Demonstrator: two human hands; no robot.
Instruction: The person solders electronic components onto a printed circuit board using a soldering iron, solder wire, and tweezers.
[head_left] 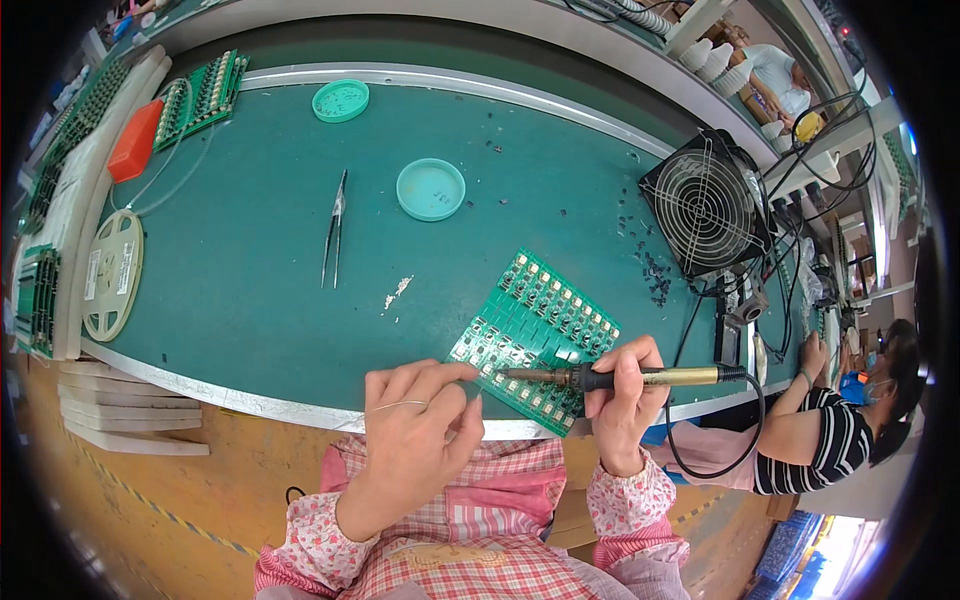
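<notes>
Green circuit board [540,340] between the hands [415,415] [627,397], under a soldering iron [575,377].

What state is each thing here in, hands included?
Right hand: gripping soldering iron.
Soldering iron: tip over circuit board.
Circuit board: lying parts-side up.
Left hand: fingers bent, at board's left edge.
Tweezers: lying unheld, legs apart.
Nearer dish: uncovered, sparsely filled.
Farther dish: uncovered, sparsely filled.
Fan: standing; spinning unclear.

On the flat green surface [260,260], a rectangular green circuit board [535,335] reaches the near edge, beneath a long black-and-gold soldering iron [582,377]. Behind the board, leftward, sits a round turquoise plastic dish [431,212], slim metal tweezers [338,207] left of that; a round cream reel [113,277] is near the left end, a square black metal-grilled fan [703,205] at right
</notes>
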